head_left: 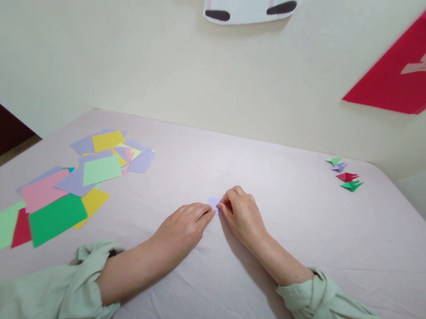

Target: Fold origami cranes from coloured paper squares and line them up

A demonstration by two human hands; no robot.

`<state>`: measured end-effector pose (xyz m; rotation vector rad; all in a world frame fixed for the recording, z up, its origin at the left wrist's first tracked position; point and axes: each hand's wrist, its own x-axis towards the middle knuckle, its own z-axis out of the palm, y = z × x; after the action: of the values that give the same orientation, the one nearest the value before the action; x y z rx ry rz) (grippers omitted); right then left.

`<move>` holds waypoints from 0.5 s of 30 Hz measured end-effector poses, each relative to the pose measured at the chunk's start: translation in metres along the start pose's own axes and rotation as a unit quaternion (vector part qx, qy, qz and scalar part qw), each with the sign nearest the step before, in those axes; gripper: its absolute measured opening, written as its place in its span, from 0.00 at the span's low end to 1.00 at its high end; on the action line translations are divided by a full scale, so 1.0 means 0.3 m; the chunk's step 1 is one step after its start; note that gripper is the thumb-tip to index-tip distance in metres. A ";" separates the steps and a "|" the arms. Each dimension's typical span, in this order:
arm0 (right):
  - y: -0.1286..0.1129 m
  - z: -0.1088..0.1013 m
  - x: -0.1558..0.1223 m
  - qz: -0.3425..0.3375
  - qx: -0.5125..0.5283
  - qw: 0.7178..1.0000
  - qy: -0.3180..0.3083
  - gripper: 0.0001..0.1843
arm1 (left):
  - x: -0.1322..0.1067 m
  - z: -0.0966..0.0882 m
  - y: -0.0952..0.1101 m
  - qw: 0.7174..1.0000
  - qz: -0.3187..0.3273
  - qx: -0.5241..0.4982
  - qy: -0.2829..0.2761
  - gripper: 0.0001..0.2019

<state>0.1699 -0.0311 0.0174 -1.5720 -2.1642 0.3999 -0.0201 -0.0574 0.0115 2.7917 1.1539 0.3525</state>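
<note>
A small lavender piece of paper (213, 202) lies at the middle of the table, partly covered by my fingers. My left hand (185, 226) pinches its near left edge, fingers pressed together. On the other side, my right hand (243, 211) holds the paper's right part between thumb and fingertips. Both hands rest low over the cloth with their fingertips almost meeting. How the paper is folded is too small to make out.
Loose coloured paper sheets (58, 220) overlap on the left, with more sheets (107, 142) behind them. Several small folded paper figures (347, 177) stand in a row at the far right. A pale cloth (277, 165) covers the table, which meets the wall (225, 85).
</note>
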 end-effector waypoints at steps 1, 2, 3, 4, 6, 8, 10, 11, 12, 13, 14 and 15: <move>-0.001 0.003 0.000 0.000 -0.005 1.000 0.001 0.06 | -0.001 0.003 0.000 1.000 -0.002 0.002 0.001 0.17; -0.001 0.005 0.000 0.001 -0.012 1.000 0.002 0.05 | -0.002 0.004 0.000 1.000 -0.003 0.004 0.001 0.17; -0.002 0.005 0.001 0.002 -0.018 1.000 0.003 0.05 | -0.002 0.005 0.001 1.000 -0.004 0.006 0.002 0.17; -0.002 0.005 0.000 0.004 -0.024 1.000 0.004 0.05 | -0.002 0.005 0.001 1.000 -0.004 0.008 0.001 0.17; -0.003 -0.001 -0.004 0.003 -0.026 1.000 0.003 0.05 | -0.001 0.002 0.002 1.000 -0.004 0.014 -0.002 0.17; -0.005 -0.009 -0.015 0.000 -0.016 1.000 0.002 0.06 | 0.000 -0.004 0.004 1.000 -0.004 0.019 -0.006 0.16; -0.009 -0.015 -0.035 -0.007 -0.016 1.000 0.003 0.10 | 0.003 -0.009 0.006 1.000 -0.005 0.020 -0.007 0.17; -0.013 -0.016 -0.047 -0.014 -0.027 1.000 0.005 0.12 | 0.004 -0.011 0.007 1.000 -0.007 0.019 -0.008 0.17; -0.017 -0.015 -0.061 -0.027 -0.041 0.999 0.007 0.14 | 0.004 -0.011 0.008 1.000 -0.008 0.016 -0.008 0.17; -0.022 -0.012 -0.074 -0.045 -0.053 0.998 0.006 0.15 | 0.005 -0.011 0.008 1.000 -0.010 0.014 -0.008 0.17; -0.026 -0.009 -0.087 -0.063 -0.065 0.996 0.004 0.16 | 0.006 -0.011 0.009 1.000 -0.011 0.012 -0.009 0.17; -0.031 -0.006 -0.098 -0.074 -0.079 0.994 0.003 0.16 | 0.007 -0.010 0.008 1.000 -0.012 0.010 -0.009 0.17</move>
<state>0.1710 -0.0619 0.0182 -1.4780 -2.3380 0.1810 -0.0177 -0.0577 0.0151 2.7901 1.1913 0.3153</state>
